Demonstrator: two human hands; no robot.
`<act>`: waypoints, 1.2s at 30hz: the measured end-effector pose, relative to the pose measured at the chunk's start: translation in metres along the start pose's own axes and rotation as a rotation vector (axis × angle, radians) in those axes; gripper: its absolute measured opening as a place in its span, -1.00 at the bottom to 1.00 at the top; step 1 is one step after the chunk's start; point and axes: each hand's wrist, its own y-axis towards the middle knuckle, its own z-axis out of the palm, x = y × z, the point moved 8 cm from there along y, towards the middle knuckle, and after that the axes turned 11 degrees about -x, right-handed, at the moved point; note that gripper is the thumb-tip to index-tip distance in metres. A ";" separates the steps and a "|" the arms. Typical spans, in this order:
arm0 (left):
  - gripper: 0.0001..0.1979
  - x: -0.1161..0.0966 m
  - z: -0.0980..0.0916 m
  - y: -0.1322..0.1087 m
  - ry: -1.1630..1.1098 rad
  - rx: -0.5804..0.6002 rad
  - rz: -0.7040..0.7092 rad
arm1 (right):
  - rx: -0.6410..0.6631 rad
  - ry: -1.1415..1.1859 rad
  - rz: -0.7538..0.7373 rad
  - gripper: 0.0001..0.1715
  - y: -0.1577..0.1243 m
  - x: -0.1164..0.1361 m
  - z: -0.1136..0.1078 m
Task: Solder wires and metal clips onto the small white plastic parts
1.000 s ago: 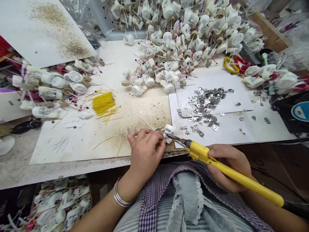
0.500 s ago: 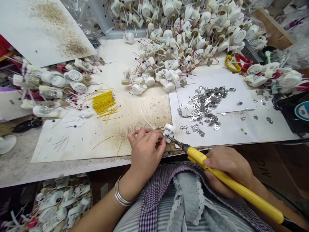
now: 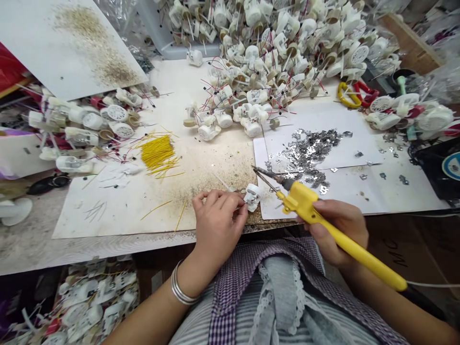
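A metal bangle [image 3: 181,289] circles the left wrist, just above the checked apron [image 3: 230,292]. The left hand [image 3: 215,225] rests on the bench's paper sheet [image 3: 108,215], its fingertips apparently pinching a white plastic part [image 3: 252,197], though the fingers partly hide the grip. Bracing the hand this way would steady the small part. The right hand [image 3: 339,230] closes around a yellow soldering iron [image 3: 305,203] like a pen, its tip angled up and just clear of the part, away from the fingers. Loose yellow wires [image 3: 157,153] lie within easy reach to the left, silver metal clippings [image 3: 309,151] sit on separate paper, and wired white assemblies [image 3: 266,48] are heaped beyond.
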 end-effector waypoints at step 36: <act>-0.91 0.047 -0.023 -0.018 -0.383 -0.190 -0.386 | 0.067 -0.092 0.042 -0.63 0.037 -0.008 0.084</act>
